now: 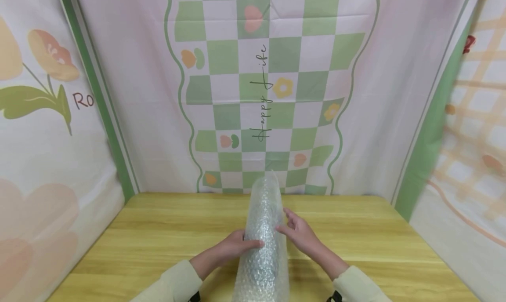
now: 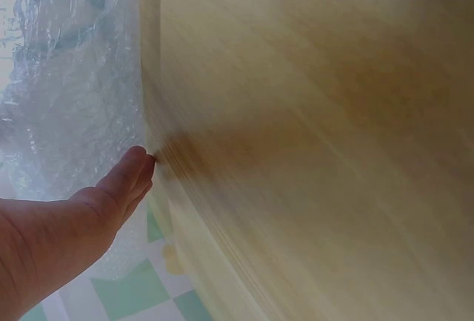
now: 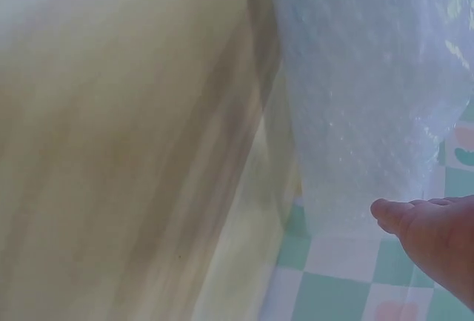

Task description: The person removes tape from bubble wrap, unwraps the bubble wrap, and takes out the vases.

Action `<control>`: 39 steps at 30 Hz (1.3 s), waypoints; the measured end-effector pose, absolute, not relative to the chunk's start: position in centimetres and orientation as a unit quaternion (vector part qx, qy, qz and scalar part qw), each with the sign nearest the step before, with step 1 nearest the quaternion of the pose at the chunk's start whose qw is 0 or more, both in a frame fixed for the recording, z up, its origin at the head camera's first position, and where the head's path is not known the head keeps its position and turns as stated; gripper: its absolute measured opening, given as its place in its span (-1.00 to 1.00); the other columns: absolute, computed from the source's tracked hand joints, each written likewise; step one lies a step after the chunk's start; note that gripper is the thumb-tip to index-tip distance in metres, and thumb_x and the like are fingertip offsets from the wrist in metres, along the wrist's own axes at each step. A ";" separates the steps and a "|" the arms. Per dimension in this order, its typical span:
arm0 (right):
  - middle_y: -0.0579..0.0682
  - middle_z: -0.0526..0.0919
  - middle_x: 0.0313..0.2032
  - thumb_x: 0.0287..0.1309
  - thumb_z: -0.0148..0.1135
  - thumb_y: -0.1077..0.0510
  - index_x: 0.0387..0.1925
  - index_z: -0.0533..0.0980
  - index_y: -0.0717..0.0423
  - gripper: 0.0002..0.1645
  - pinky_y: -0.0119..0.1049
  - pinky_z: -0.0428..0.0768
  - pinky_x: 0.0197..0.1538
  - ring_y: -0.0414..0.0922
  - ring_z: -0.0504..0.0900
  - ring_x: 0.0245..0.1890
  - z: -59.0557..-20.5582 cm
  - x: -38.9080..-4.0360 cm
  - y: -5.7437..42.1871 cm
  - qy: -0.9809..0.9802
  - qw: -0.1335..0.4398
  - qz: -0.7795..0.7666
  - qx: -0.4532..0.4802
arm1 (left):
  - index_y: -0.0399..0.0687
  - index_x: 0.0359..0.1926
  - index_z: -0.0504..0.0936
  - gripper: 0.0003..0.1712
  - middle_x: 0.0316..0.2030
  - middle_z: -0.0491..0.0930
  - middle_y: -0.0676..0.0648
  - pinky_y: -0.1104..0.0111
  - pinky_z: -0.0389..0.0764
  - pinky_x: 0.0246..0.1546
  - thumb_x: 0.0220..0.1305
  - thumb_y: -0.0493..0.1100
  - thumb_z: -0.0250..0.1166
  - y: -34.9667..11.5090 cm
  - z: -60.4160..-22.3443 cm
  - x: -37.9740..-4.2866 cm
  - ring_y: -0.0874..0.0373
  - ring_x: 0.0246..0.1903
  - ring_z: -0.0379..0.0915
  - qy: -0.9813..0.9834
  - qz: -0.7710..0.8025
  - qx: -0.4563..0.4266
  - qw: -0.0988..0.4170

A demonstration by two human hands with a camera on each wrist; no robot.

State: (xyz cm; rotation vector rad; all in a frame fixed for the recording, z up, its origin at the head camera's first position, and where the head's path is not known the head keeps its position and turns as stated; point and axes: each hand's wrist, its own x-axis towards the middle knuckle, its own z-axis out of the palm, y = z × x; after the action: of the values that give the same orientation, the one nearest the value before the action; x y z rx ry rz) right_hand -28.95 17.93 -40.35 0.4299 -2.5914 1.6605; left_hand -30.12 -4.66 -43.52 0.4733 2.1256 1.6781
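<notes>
A long roll of clear bubble wrap (image 1: 265, 267) lies lengthwise on the wooden table, running from the near edge of the head view toward the back wall. My left hand (image 1: 233, 245) is at its left side, the straight thumb laid over the top of the wrap; its other fingers are mostly hidden in the head view. On the far right side, my right hand (image 1: 301, 235) has its thumb tip at the wrap's edge and its fingers extended alongside. Both wrist views show the crinkled bubble wrap (image 2: 81, 106) beside the hands.
The wooden table (image 1: 348, 240) extends to both sides of the roll. A printed cloth (image 1: 154, 117) with green and white checks hangs behind the table's back edge. Flowered cloth (image 1: 51, 170) hangs at the left, and plaid cloth (image 1: 474, 170) at the right.
</notes>
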 end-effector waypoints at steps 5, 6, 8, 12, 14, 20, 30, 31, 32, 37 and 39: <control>0.52 0.05 0.34 0.30 0.14 0.11 0.39 0.02 0.50 -0.15 0.15 0.24 0.30 0.40 0.13 0.32 -40.1 -29.8 18.1 -0.828 0.015 0.546 0.129 | -0.37 0.29 0.32 -0.30 -0.04 0.57 -0.16 -0.04 0.57 0.01 0.29 -0.02 0.28 -4.8 -43.7 -30.3 -0.13 -0.05 0.54 0.757 0.598 0.172 0.201; 0.51 0.05 0.35 0.30 0.14 0.11 0.39 0.02 0.51 -0.15 0.15 0.22 0.31 0.40 0.12 0.32 -40.1 -30.0 18.1 -0.826 0.014 0.549 0.126 | -0.37 0.29 0.32 -0.30 -0.04 0.58 -0.16 -0.04 0.57 0.00 0.29 -0.02 0.28 -4.8 -43.8 -30.3 -0.13 -0.05 0.54 0.756 0.599 0.173 0.201; 0.49 0.05 0.35 0.30 0.13 0.10 0.39 0.02 0.51 -0.15 0.15 0.20 0.33 0.38 0.10 0.34 -40.0 -30.3 18.1 -0.826 0.010 0.550 0.119 | -0.37 0.28 0.32 -0.30 -0.04 0.58 -0.16 -0.04 0.57 0.00 0.29 -0.01 0.28 -4.8 -43.9 -30.4 -0.13 -0.05 0.54 0.754 0.600 0.173 0.203; 0.47 0.05 0.36 0.30 0.14 0.08 0.39 0.02 0.51 -0.14 0.15 0.16 0.34 0.35 0.07 0.36 -40.1 -30.7 18.0 -0.829 0.004 0.548 0.110 | -0.38 0.27 0.33 -0.30 -0.06 0.58 -0.16 -0.03 0.57 0.01 0.28 -0.01 0.29 -4.8 -44.0 -30.3 -0.12 -0.06 0.54 0.753 0.603 0.168 0.201; 0.47 0.06 0.36 0.29 0.15 0.08 0.39 0.02 0.50 -0.13 0.14 0.14 0.35 0.34 0.07 0.36 -40.3 -30.9 18.0 -0.829 0.003 0.549 0.105 | -0.38 0.27 0.33 -0.30 -0.06 0.58 -0.16 -0.03 0.57 0.00 0.28 -0.01 0.29 -4.8 -44.0 -30.3 -0.12 -0.06 0.55 0.753 0.604 0.167 0.200; 0.46 0.03 0.38 0.27 0.18 0.09 0.40 0.00 0.50 -0.10 0.10 0.10 0.38 0.32 0.03 0.39 -40.7 -31.6 17.9 -0.820 -0.003 0.564 0.099 | -0.38 0.27 0.33 -0.30 -0.07 0.59 -0.16 -0.03 0.58 -0.01 0.28 -0.02 0.29 -4.8 -44.0 -30.3 -0.12 -0.07 0.55 0.753 0.605 0.167 0.198; 0.43 0.00 0.40 0.27 0.21 0.10 0.42 -0.08 0.48 -0.04 0.10 0.20 0.34 0.31 0.05 0.38 -41.1 -32.1 17.3 -0.799 -0.011 0.591 0.110 | -0.38 0.29 0.32 -0.27 -0.04 0.58 -0.15 -0.04 0.55 0.03 0.28 0.00 0.29 -4.7 -44.0 -30.5 -0.12 -0.04 0.53 0.761 0.596 0.164 0.197; 0.43 0.00 0.40 0.27 0.22 0.10 0.42 -0.09 0.49 -0.04 0.10 0.23 0.32 0.31 0.07 0.37 -41.2 -32.2 17.3 -0.798 -0.010 0.591 0.114 | -0.38 0.29 0.32 -0.27 -0.04 0.58 -0.16 -0.04 0.56 0.03 0.28 0.01 0.29 -4.7 -44.0 -30.5 -0.12 -0.04 0.53 0.762 0.595 0.164 0.197; 0.41 0.01 0.41 0.27 0.22 0.10 0.43 -0.09 0.47 -0.03 0.09 0.25 0.32 0.30 0.10 0.37 -41.3 -32.3 17.2 -0.796 -0.011 0.594 0.114 | -0.38 0.29 0.32 -0.27 -0.04 0.58 -0.16 -0.04 0.56 0.03 0.28 0.00 0.29 -4.7 -44.0 -30.5 -0.12 -0.04 0.53 0.762 0.595 0.163 0.196; 0.42 0.02 0.40 0.25 0.26 0.08 0.43 -0.10 0.47 0.01 0.05 0.32 0.28 0.29 0.16 0.35 -41.5 -32.4 17.2 -0.799 -0.010 0.589 0.122 | -0.39 0.27 0.33 -0.28 -0.06 0.58 -0.16 -0.04 0.58 0.00 0.27 0.00 0.29 -4.7 -43.9 -30.4 -0.13 -0.06 0.54 0.764 0.593 0.165 0.192; 0.41 0.07 0.39 0.23 0.29 0.07 0.44 -0.09 0.44 0.03 0.02 0.37 0.26 0.28 0.21 0.33 -41.6 -32.4 17.2 -0.799 -0.011 0.588 0.125 | -0.39 0.27 0.33 -0.29 -0.07 0.59 -0.16 -0.03 0.58 -0.01 0.27 -0.01 0.29 -4.7 -43.9 -30.4 -0.13 -0.07 0.55 0.764 0.594 0.165 0.190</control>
State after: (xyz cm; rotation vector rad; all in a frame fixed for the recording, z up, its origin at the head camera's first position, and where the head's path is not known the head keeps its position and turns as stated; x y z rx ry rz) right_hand -32.42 17.21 -41.62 0.3953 -2.5280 1.8597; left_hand -30.37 -4.65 -43.89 0.4640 2.1477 1.6707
